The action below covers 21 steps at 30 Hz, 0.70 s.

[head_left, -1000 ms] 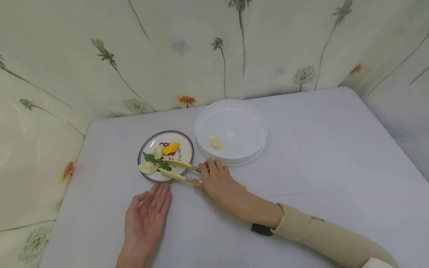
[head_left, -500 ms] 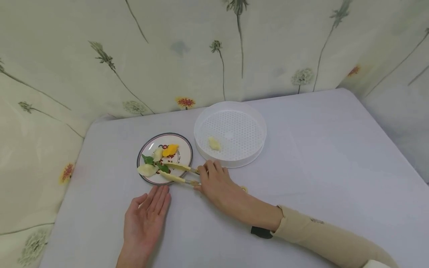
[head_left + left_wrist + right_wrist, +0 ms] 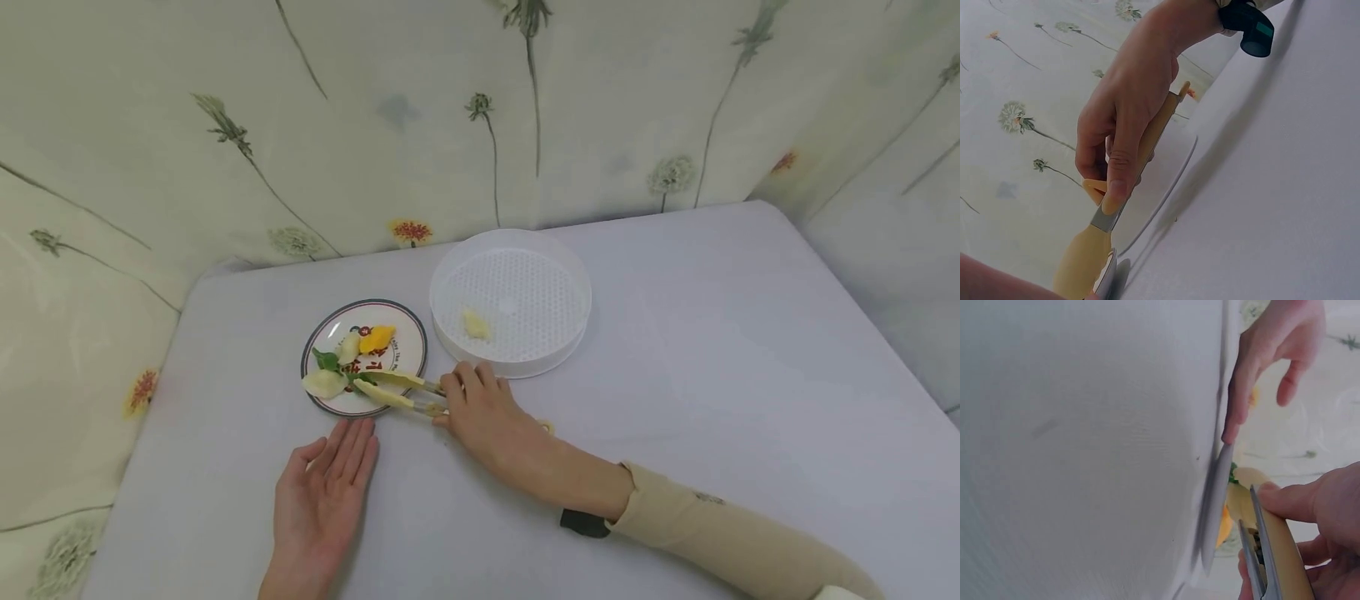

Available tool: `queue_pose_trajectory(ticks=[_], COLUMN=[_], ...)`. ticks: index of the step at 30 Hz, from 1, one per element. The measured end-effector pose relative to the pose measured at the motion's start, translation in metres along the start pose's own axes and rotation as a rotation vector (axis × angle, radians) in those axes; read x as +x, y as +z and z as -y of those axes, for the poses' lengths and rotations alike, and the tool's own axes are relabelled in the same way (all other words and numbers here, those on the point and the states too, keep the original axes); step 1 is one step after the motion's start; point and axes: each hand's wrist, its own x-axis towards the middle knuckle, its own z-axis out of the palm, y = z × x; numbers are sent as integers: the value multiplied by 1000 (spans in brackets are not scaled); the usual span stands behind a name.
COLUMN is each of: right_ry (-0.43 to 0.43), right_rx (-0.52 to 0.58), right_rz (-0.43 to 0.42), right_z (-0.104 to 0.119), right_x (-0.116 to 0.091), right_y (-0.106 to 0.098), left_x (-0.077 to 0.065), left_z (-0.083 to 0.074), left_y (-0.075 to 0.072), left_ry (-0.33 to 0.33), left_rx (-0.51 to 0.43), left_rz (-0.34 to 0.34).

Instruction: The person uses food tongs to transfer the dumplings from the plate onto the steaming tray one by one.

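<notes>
My right hand [image 3: 487, 421] grips a pair of tongs [image 3: 392, 397] with cream tips and metal arms, from above. The tongs reach left over a round plate [image 3: 375, 312] with a dark-striped rim, their tips close together at a green leaf-like piece [image 3: 363, 379]. Also on the plate are another green piece [image 3: 326, 359], a yellow piece [image 3: 377, 339] and two pale dumpling-like pieces [image 3: 324, 384]. My left hand [image 3: 322, 496] lies palm up with straight fingers, fingertips right at the plate's near rim. In the right wrist view, the thumb presses along one tong arm [image 3: 1282, 550].
A round white perforated tray [image 3: 525, 367] with a raised wall stands right of the plate, one pale piece [image 3: 476, 324] inside. A white cloth [image 3: 712, 358] covers the table. Behind hangs a curtain [image 3: 405, 150] with a flower print.
The tongs' tips have drawn closer together at the green piece. Both hands stay nearly in place; the head view has shifted slightly.
</notes>
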Motion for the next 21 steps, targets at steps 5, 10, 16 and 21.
queue_pose_trajectory(ticks=[5,10,16,21], right_ry=[37,42,27,30], right_rx=[64,90,116,127], right_rz=[28,45,44,30], right_z=[-1,-2,-3,-2], right_x=[1,3,6,9], right_y=[-4,-7,-8,-11], left_x=[1,2,1,0], left_z=[1,0,-1,-3], left_y=[2,4,2,0], left_ry=[-1,-2,5,6], left_rx=[3,11,18,2], left_rz=[9,14,-3,-3])
